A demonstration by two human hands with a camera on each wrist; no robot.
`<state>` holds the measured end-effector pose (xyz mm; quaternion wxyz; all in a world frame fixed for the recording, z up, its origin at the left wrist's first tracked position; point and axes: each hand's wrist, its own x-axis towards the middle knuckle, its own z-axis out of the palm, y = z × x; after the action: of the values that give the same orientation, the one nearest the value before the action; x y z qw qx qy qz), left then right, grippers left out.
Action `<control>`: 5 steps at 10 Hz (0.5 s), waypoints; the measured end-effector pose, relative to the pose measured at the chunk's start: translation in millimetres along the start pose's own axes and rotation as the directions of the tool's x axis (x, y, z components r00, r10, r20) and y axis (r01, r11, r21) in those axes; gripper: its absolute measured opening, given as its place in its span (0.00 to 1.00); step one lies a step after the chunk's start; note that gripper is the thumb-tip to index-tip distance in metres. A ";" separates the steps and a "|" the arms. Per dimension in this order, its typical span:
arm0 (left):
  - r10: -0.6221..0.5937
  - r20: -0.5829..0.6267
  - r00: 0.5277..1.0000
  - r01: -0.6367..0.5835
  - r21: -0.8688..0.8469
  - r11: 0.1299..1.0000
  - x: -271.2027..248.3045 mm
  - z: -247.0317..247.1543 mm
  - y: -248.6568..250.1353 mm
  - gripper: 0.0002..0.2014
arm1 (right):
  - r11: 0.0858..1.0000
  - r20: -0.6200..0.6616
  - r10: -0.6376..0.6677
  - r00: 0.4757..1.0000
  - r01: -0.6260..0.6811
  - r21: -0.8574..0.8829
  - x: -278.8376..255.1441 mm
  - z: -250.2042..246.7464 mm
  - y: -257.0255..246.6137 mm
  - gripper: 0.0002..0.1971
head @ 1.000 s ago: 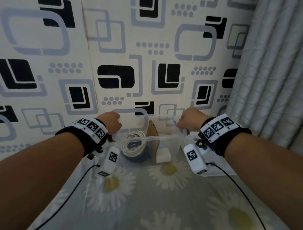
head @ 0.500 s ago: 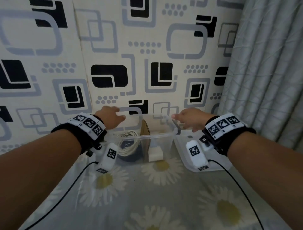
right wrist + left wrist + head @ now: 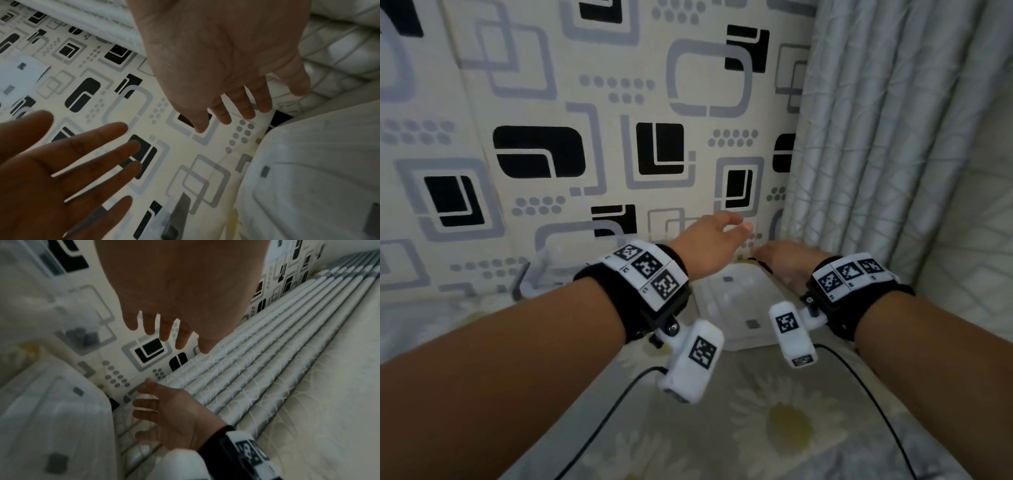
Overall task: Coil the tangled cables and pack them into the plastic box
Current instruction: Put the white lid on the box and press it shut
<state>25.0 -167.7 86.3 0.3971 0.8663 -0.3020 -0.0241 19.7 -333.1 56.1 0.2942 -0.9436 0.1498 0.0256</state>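
The clear plastic box (image 3: 541,265) stands at the left behind my left forearm, with only its rim and grey latch (image 3: 518,291) showing; the cables in it are hidden. Its clear lid (image 3: 736,308) lies flat on the cloth to the right of the box. My left hand (image 3: 732,226) reaches across above the lid's far edge, with straight fingers (image 3: 164,332) that hold nothing. My right hand (image 3: 770,257) hovers low over the lid's far right corner, fingers (image 3: 224,116) spread and empty. Both palms show in the wrist views, beside the lid (image 3: 308,178).
A patterned wall (image 3: 654,154) rises just behind the box and lid. A pleated grey curtain (image 3: 876,154) hangs close on the right. The floral tablecloth (image 3: 774,421) stretches toward me, crossed by the black wrist-camera cords (image 3: 616,404).
Both hands have let go of the box's rim and moved right, over the lid. The head view has swung right, so the box now sits behind my left forearm.
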 end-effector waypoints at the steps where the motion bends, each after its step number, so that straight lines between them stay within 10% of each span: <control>1: -0.029 0.082 0.996 0.029 -0.006 1.000 2.3 26.1 2.5 0.23 | 1.000 0.012 -0.001 1.000 0.001 0.000 -0.9 0.9 18.4 0.23; 4: -0.211 0.277 0.937 0.151 0.221 0.964 9.9 77.5 -10.4 0.11 | 0.993 0.029 0.069 0.997 -0.071 0.099 -10.4 5.4 42.2 0.25; 5: -0.267 0.305 0.914 0.161 0.331 0.930 11.1 85.8 -15.4 0.22 | 0.984 0.029 0.084 0.996 -0.087 0.154 -10.2 8.7 48.9 0.27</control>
<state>17.7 -223.8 19.1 0.1973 0.9266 -0.2691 -0.1732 -4.2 -363.7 23.6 0.3669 -0.9102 0.1884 0.0372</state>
